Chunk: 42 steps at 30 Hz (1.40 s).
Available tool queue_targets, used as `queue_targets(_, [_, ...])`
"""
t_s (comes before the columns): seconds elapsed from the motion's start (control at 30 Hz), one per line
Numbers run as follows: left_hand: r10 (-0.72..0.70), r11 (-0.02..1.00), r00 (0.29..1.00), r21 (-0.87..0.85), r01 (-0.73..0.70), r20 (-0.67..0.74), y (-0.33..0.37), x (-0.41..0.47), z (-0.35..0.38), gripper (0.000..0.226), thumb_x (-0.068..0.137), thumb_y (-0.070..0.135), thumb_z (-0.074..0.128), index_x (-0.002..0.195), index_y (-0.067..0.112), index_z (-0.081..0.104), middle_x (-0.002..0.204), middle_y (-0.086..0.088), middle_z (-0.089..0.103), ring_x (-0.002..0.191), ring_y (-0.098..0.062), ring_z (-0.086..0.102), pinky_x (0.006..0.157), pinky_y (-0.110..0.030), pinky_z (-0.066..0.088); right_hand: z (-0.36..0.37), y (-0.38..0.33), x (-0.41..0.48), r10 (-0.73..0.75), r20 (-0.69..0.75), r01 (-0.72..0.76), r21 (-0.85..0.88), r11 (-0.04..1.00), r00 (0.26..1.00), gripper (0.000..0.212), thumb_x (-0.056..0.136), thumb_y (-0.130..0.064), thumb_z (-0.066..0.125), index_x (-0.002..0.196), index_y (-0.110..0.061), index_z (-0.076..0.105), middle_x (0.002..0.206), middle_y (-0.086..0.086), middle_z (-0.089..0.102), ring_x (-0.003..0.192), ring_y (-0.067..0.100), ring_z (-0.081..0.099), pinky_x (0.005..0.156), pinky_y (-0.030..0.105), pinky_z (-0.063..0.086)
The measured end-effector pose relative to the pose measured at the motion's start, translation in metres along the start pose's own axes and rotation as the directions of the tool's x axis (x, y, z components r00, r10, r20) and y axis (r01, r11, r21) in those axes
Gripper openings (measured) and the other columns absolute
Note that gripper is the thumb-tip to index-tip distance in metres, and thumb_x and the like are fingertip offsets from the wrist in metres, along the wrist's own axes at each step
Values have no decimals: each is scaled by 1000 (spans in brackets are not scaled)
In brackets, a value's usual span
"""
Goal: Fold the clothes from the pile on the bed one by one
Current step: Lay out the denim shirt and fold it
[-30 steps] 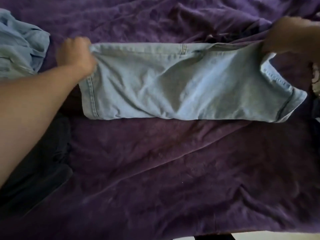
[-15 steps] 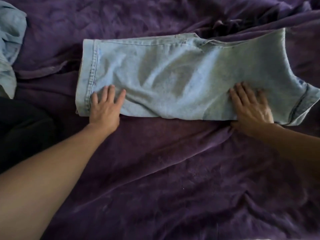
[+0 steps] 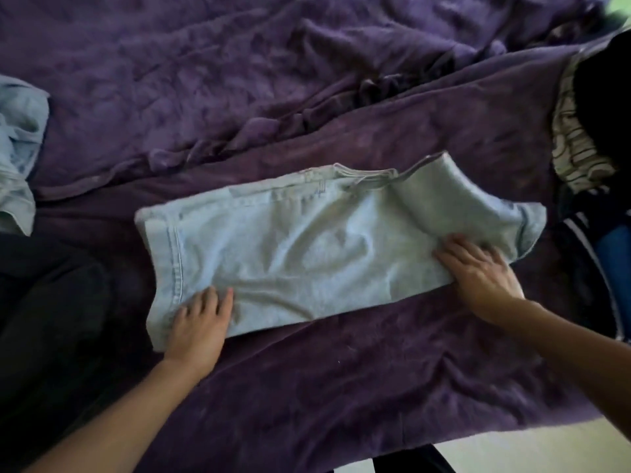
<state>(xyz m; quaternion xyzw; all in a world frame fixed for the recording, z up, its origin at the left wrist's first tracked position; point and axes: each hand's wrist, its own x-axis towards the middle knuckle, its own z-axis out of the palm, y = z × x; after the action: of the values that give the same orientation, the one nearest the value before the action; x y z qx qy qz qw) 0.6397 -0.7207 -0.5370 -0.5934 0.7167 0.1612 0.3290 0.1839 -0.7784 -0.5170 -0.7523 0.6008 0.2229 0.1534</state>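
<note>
pressing flat and open, the left hand (image 3: 198, 327) pins the hem end of the light denim jeans (image 3: 307, 247) while the right hand (image 3: 478, 268), fingers spread, flattens the other end under a raised flap, likely to hold the fold steady on the purple blanket (image 3: 307, 387); no containers show, only unfolded clothes (image 3: 580, 131) at far right.
</note>
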Motion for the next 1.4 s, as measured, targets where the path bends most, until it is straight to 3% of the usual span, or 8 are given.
queue_targets(0.13, [-32, 997, 978, -60, 45, 205, 15, 0, -1, 93, 84, 32, 54, 152, 21, -10, 158, -13, -1, 145, -33, 8, 116, -47, 20, 12, 17, -14, 176, -5, -163, 353, 921, 984, 49, 81, -27, 64, 129, -26, 60, 134, 9, 57, 125, 31, 51, 97, 46, 46])
queue_targets(0.27, [86, 979, 990, -177, -104, -110, 37, 8, -33, 78, 80, 40, 55, 151, 27, 23, 154, -7, 25, 133, -29, 36, 104, -45, 34, -2, 47, -5, 508, -402, -297, 480, 825, 762, 54, 73, -41, 69, 121, -25, 52, 127, 10, 50, 116, 37, 46, 89, 52, 43])
queue_targets(0.47, [106, 943, 992, -309, -123, -72, 99, 48, -47, 67, 93, 44, 47, 151, 35, 15, 160, -8, 7, 144, -29, 17, 111, -47, 27, -13, 75, 58, 732, 124, -510, 793, 333, 670, 99, 70, -58, 68, 149, -18, 25, 150, 9, 37, 137, 31, 37, 106, 40, 35])
queue_targets(0.77, [94, 943, 994, -324, -74, 47, 105, 60, -38, 65, 94, 43, 47, 151, 34, 17, 160, -5, 9, 145, -28, 16, 113, -47, 28, -44, 84, 28, 515, 361, -435, 900, 26, 778, 36, 62, -30, 88, 91, -19, 71, 99, 5, 72, 84, 19, 69, 68, 32, 55])
queue_targets(0.93, [15, 854, 1000, -520, -9, 7, 87, 47, -48, 53, 90, 28, 56, 140, 16, 45, 141, -10, 44, 130, -28, 41, 105, -42, 38, -115, 32, 1, 526, -28, -203, 903, 377, 850, 41, 59, -45, 78, 96, -29, 69, 88, -4, 72, 83, 15, 69, 75, 37, 58])
queue_targets(1.1, [-135, 720, 991, -690, 79, -27, 67, 28, -36, 44, 88, 18, 61, 130, 10, 55, 133, -14, 50, 122, -33, 49, 101, -45, 41, -101, -107, 23, 204, -161, -103, 480, 871, 966, 56, 74, -54, 62, 122, -30, 48, 97, 6, 67, 89, 33, 64, 64, 34, 39])
queue_targets(1.27, [-205, 667, 971, -743, 49, -120, 61, 21, -35, 45, 87, 14, 60, 131, 9, 55, 128, -15, 52, 118, -34, 52, 98, -41, 43, -49, -174, 40, -207, 299, -45, 660, 750, 932, 64, 83, -42, 68, 140, -27, 43, 123, 9, 59, 108, 28, 60, 86, 36, 50])
queue_targets(1.4, [-238, 704, 886, -699, -124, -397, 81, 15, -57, 45, 91, 17, 56, 136, 11, 50, 132, -16, 47, 122, -34, 47, 97, -48, 44, -35, -127, 33, 149, -196, 16, 653, 757, 969, 24, 88, -31, 59, 110, -29, 67, 105, -3, 70, 96, 23, 64, 77, 38, 53])
